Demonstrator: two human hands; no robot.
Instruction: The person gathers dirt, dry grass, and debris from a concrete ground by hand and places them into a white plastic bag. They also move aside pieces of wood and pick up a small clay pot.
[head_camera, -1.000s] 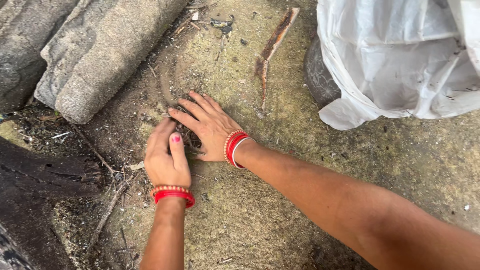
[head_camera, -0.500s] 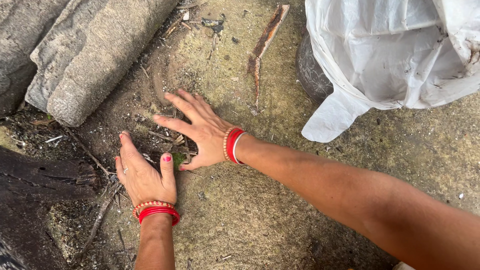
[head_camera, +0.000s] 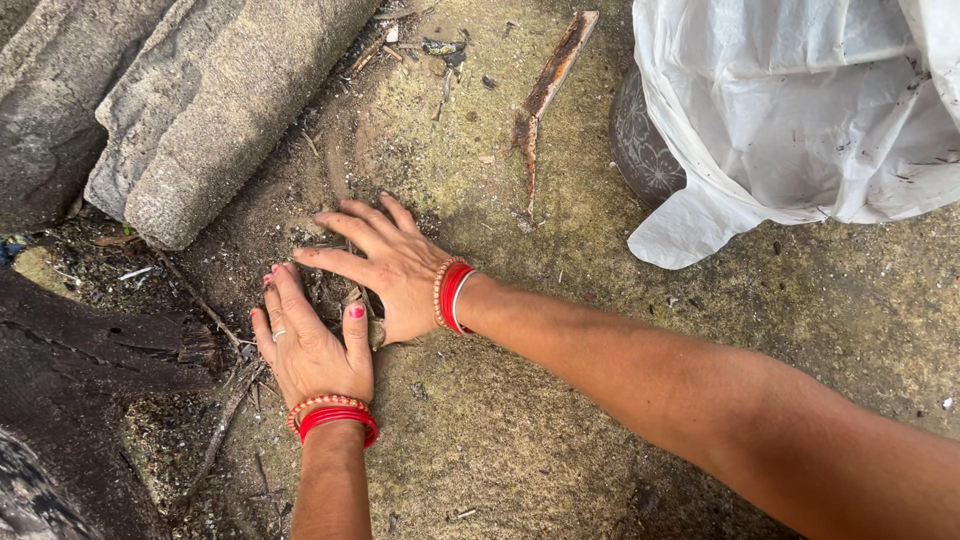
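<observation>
My left hand (head_camera: 312, 345) lies flat on the mossy concrete ground (head_camera: 520, 400), fingers spread, with red and beaded bangles at the wrist. My right hand (head_camera: 383, 262) lies flat just above and to the right of it, fingers pointing left, also with red bangles. Between the two hands sits a small heap of twigs, dry leaves and dirt (head_camera: 345, 295). Both palms press toward that heap; neither hand has lifted anything.
Rough stone slabs (head_camera: 200, 110) lie at the upper left. A dark charred log (head_camera: 90, 350) lies at the left. A long strip of bark (head_camera: 545, 90) rests at the top centre. A white plastic sack (head_camera: 800, 110) covers a dark patterned pot (head_camera: 645, 150) at the upper right.
My left hand slid out to the left, then came back toward the right hand. The right hand has drawn in slightly, and the debris is bunched more tightly between them.
</observation>
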